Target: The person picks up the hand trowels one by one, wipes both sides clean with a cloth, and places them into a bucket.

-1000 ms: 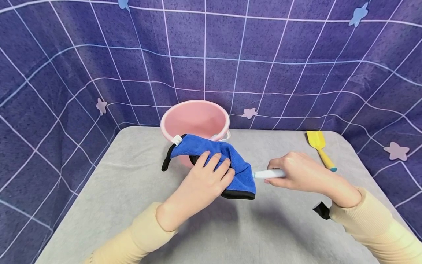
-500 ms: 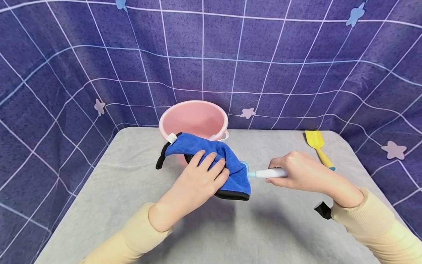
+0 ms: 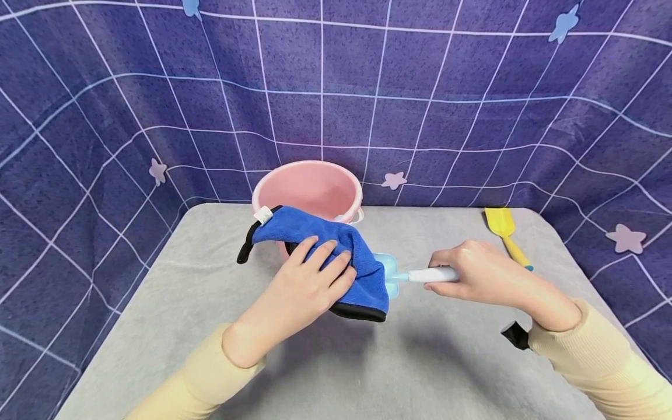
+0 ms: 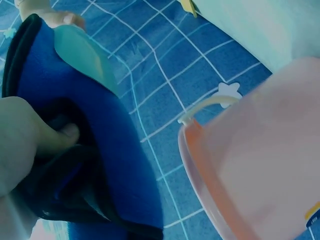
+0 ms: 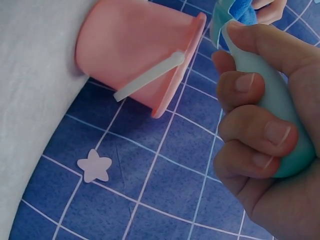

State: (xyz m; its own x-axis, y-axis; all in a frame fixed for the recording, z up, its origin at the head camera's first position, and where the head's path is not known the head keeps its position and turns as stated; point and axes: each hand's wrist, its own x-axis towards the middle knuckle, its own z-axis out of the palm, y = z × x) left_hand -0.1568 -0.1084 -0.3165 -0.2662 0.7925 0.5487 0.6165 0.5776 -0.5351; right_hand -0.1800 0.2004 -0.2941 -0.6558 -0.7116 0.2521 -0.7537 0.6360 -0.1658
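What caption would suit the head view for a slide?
Left hand wraps a blue cloth around a light-blue toy shovel held by the right hand, before a pink bucket.

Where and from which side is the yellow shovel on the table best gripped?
Grip the yellow shovel by its slim handle near the teal tip, coming from above on the near side: it lies flat, blade toward the backdrop, handle pointing toward the right hand.

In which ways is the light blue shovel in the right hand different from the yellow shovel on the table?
The light blue shovel is gripped by the right hand at its white handle; the yellow shovel lies untouched on the grey table. The light blue blade is partly covered by the blue cloth that the left hand holds; the yellow blade is fully visible. Both look like small toy shovels.
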